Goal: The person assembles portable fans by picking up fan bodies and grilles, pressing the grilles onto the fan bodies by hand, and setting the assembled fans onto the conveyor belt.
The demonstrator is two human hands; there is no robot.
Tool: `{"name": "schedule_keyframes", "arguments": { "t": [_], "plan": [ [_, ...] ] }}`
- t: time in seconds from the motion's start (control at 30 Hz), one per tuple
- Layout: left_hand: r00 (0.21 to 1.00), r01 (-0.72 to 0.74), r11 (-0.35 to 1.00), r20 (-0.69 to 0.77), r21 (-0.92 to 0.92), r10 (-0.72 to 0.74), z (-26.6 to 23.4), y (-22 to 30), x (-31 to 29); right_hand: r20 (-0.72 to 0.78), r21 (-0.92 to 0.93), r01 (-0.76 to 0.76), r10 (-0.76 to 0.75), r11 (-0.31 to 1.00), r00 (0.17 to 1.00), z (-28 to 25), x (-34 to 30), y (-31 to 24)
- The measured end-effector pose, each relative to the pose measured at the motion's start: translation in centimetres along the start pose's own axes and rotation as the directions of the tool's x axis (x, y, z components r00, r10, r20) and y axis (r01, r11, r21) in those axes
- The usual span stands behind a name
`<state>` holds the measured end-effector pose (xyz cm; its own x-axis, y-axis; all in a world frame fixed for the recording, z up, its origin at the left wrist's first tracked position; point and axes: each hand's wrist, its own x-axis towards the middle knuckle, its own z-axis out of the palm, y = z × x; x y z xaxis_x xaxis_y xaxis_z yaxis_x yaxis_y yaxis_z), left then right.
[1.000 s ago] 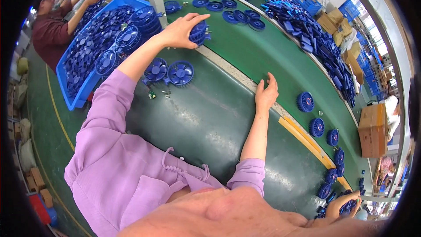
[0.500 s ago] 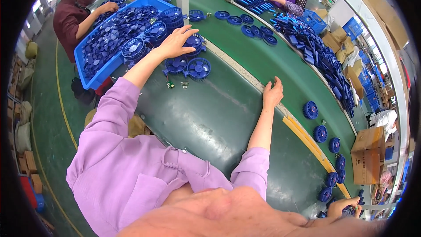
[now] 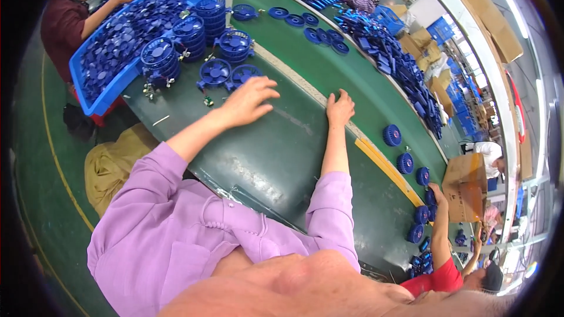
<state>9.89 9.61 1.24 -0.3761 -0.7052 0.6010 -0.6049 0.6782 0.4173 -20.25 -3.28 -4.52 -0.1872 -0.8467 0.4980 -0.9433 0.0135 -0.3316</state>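
My left hand [image 3: 251,103] hovers over the dark green worktop [image 3: 252,164] with fingers spread and nothing in them. Just beyond its fingertips lies a blue round fan housing [image 3: 242,73], partly hidden by the hand. Beside that one is another fan housing [image 3: 215,73], with a small green circuit board [image 3: 208,101] hanging by it. Stacked blue fan housings [image 3: 160,58] stand farther left, some with wires and small boards. My right hand [image 3: 341,109] rests at the pale strip [image 3: 294,76] along the conveyor belt, its fingers loosely apart and holding nothing.
A blue bin [image 3: 94,103] of small blue parts stands at the far left beside a co-worker. Fan housings [image 3: 392,135] line the green belt [image 3: 376,108] at right, where a co-worker's hand [image 3: 436,195] reaches in. Blue parts [image 3: 405,61] are heaped across the belt.
My left hand has drawn back from the stacked fan housings toward me. The view has shifted somewhat. A co-worker's red-sleeved arm now reaches to the fan housings at right.
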Motion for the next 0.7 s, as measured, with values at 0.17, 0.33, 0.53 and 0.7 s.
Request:
{"name": "schedule_keyframes", "arguments": {
  "t": [0.17, 0.33, 0.53, 0.7],
  "plan": [
    [0.991, -0.130, 0.964, 0.009, -0.232, 0.135, 7.0, 1.1, -0.1, 0.029, -0.030, 0.011, -0.010, 0.999, 1.000, 0.8, -0.1, -0.6],
    [0.991, -0.040, 0.952, 0.109, -0.304, 0.076, 8.9, 0.6, -1.5, 0.182, 0.070, -0.005, -0.007, 0.998, 0.983, 3.6, 5.7, 0.7],
    [0.994, 0.016, 0.912, 0.102, -0.410, 0.028, 8.6, 1.3, -1.0, 0.173, 0.081, 0.097, -0.110, 0.992, 0.979, 9.5, 20.7, 1.2],
    [0.977, 0.116, 0.892, 0.210, -0.436, -0.025, 8.3, 1.1, -0.4, 0.420, -0.036, -0.135, 0.138, 0.990, 0.897, 11.9, 26.7, -2.9]
  ]
}}
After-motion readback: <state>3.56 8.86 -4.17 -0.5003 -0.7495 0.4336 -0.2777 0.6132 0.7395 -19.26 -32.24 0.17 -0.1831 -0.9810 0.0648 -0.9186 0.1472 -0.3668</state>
